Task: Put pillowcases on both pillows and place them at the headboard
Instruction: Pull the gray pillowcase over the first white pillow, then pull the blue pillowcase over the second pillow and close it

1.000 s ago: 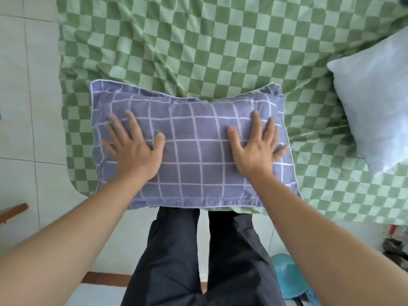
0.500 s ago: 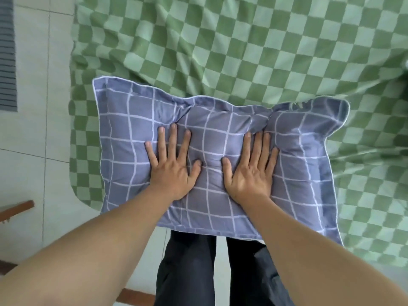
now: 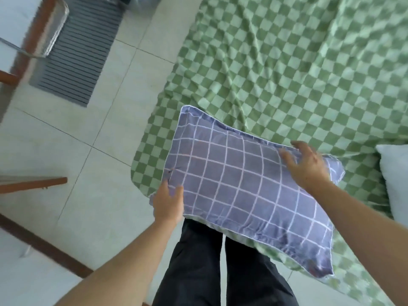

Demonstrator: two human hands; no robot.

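Both short ends of the soft, rectangular pillow [image 3: 242, 191] in its blue grid-lined pillowcase are gripped: the near-left corner by the left hand [image 3: 169, 202], the far edge by the right hand [image 3: 306, 166]. The pillow is held over the wrinkled green checked bedsheet [image 3: 287, 74], at its edge by the tiled floor [image 3: 77, 162]. A bare white pillow [image 3: 395, 180] is seen to the right.

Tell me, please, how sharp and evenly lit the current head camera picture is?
Head view: soft daylight, no glare; motion blur smears the right hand, left hand and the furniture at left; the purple pillow stays fairly legible; wide-angle distortion bends the floor tile lines.
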